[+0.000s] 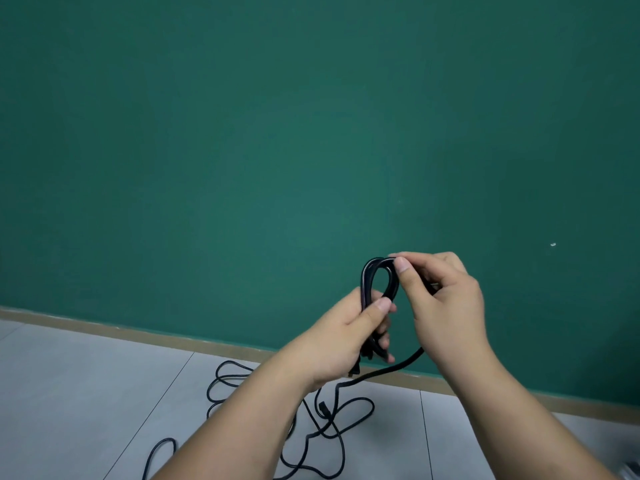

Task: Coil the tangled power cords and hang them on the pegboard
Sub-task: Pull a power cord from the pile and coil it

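A black power cord stands as a small upright coil of loops in front of the green wall. My left hand grips the lower part of the coil, thumb across the strands. My right hand pinches the top of the loop between thumb and fingers. A loose length of the same cord trails from under the right hand down to the floor. More black cords lie tangled on the floor below my forearms. No pegboard is in view.
A green wall fills most of the view, with a tan baseboard along its foot. The floor is light grey tile. A small pale mark sits on the wall at right.
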Motion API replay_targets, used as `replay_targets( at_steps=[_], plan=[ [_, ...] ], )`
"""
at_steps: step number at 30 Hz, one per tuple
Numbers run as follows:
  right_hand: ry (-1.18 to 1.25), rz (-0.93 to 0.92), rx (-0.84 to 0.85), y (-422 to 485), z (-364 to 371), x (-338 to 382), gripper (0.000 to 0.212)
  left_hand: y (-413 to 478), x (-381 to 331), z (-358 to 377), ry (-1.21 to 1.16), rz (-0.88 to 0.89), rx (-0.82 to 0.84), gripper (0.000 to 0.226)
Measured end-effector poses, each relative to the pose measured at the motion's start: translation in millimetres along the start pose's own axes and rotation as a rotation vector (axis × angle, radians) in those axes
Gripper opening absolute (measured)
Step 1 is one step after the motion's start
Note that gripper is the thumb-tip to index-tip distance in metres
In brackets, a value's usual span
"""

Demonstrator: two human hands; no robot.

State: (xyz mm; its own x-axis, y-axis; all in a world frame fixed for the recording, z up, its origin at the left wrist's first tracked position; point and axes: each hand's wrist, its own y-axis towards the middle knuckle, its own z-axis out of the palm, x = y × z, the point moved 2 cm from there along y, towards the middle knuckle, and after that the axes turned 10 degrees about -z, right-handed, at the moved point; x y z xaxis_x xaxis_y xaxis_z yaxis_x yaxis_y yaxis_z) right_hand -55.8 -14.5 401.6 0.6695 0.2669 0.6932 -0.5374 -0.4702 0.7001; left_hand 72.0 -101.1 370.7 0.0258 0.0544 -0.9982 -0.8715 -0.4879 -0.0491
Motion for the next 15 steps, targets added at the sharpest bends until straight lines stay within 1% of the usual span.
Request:
replay_targets(
  at_steps=[2, 4, 6, 7, 8, 12, 15],
  plan=[
    [-0.091, -0.028, 0.013, -2.3, 1.9, 1.1, 0.01, 0.6, 0.6, 1.1, 0.098, 0.007, -0.045, 0.03],
    [-0.239, -0.067, 0.019, -2.1, 0.3, 3.5, 0.011, 1.6, 1.0, -1.1, 0.197, 0.018, -0.119, 0.025],
    [-0.273, -0.064, 0.021, -1.1, -2.5, 4.3, 0.011, 2.8, 2.4, -3.9, 0.272, 0.035, -0.18, 0.012],
    [-0.26, -0.051, 0.029, -0.9, -3.8, 4.4, 0.011, 3.3, 3.1, -4.6, 0.301, 0.039, -0.203, 0.01],
    [-0.27, -0.051, 0.038, -0.7, -4.4, 3.9, 0.012, 3.8, 3.3, -4.5, 0.325, 0.044, -0.221, 0.01],
    [-0.453, -0.136, 0.048, 0.2, -5.6, 1.5, 0.019, 3.8, 4.6, -0.6, 0.417, 0.085, -0.261, 0.011],
    [-0.496, -0.122, 0.072, -1.2, -4.3, 0.1, 0.024, 4.5, 6.6, 2.4, 0.462, 0.104, -0.272, 0.009]
  ],
)
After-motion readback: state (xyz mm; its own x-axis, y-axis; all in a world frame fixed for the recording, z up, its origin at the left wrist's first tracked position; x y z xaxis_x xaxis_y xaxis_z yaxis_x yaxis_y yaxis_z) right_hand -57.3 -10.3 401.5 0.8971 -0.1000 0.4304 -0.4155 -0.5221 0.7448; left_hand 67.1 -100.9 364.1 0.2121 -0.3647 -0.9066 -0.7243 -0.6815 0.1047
